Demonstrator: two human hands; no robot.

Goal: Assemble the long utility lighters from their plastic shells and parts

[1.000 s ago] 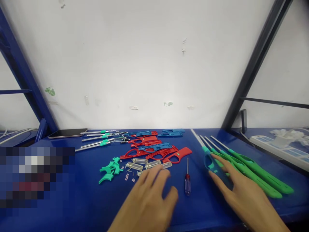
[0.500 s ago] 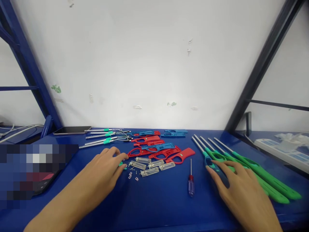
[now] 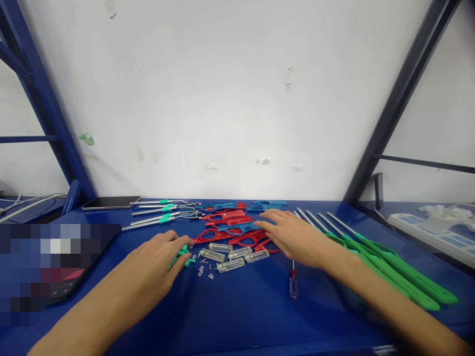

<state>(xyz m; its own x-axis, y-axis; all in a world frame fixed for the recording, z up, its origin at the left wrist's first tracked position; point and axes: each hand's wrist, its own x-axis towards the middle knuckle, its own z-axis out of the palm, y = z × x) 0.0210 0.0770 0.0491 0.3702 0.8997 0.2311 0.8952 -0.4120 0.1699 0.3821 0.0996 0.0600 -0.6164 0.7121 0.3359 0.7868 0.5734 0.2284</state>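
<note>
My right hand [image 3: 297, 237] is now stretching over the overlapping red shells [image 3: 230, 215] and blue shell [image 3: 247, 227] at centre, having left the long-rodded pieces at right. Its fingers are slightly spread, palm down; whether they are gripping a shell, I cannot tell. My left hand [image 3: 158, 259] is curling over the teal parts [image 3: 188, 261] left of centre, thumb and forefinger apart; I cannot tell if it is pinching one. So both hands are reaching the loose parts. The shells are showing glossy, moulded plastic with looped openings; clear, boxy cartridges [image 3: 230, 266] are lying just below them. A screwdriver [image 3: 293, 287] is resting lower right of centre, its handle translucent, near smooth, tapering green handles [image 3: 423, 277] on the shiny blue surface [image 3: 237, 316].
</note>
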